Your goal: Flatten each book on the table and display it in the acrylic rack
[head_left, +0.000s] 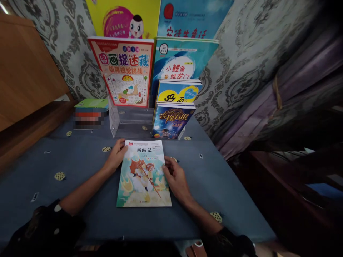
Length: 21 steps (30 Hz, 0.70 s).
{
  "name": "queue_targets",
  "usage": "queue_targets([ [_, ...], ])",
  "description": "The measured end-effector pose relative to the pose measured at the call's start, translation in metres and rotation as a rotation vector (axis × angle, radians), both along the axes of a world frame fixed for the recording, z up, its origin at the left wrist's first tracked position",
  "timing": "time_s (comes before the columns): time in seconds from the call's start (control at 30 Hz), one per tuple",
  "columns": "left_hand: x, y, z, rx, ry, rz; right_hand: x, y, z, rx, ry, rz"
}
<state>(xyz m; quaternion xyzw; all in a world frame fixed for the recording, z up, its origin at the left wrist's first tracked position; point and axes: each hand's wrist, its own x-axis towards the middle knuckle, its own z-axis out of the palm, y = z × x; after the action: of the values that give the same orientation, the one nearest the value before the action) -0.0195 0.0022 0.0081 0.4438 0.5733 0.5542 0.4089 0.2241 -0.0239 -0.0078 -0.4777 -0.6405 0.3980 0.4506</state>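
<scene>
A thin picture book (143, 175) with a pale cover and a red-clad figure lies flat on the blue tablecloth (85, 167) in front of me. My left hand (117, 154) rests at its upper left corner, fingers curled against the edge. At the book's right edge sits my right hand (175, 178), fingers bent over the side of the cover. Both hands touch the book, which stays flat on the cloth.
A clear tiered display stand (125, 123) behind the book holds several upright children's books, including a red-bordered one (123, 71) and a dark blue one (171, 119). A green box (91, 104) lies at the left. Patterned wallpaper and a purple curtain (300, 92) close in the back and right.
</scene>
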Motion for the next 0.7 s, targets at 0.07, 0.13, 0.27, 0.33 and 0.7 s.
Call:
queue_targets([
  [0.07, -0.009, 0.001, -0.006, 0.041, 0.193, -0.028, 0.004, -0.002, -0.002, 0.072, -0.092, -0.024],
  [0.13, -0.015, 0.001, -0.009, 0.064, 0.302, -0.028, 0.006, -0.003, -0.001, 0.119, -0.162, -0.023],
  [0.27, -0.02, -0.002, -0.011, 0.137, 0.587, -0.04, 0.008, -0.002, 0.002, 0.167, -0.257, 0.011],
  [0.33, -0.021, -0.004, -0.012, 0.183, 0.799, -0.074, 0.009, -0.001, 0.002, 0.175, -0.286, 0.023],
  [0.7, -0.012, -0.009, -0.017, 0.151, 1.284, -0.14, 0.005, 0.016, -0.005, 0.279, -0.398, 0.067],
])
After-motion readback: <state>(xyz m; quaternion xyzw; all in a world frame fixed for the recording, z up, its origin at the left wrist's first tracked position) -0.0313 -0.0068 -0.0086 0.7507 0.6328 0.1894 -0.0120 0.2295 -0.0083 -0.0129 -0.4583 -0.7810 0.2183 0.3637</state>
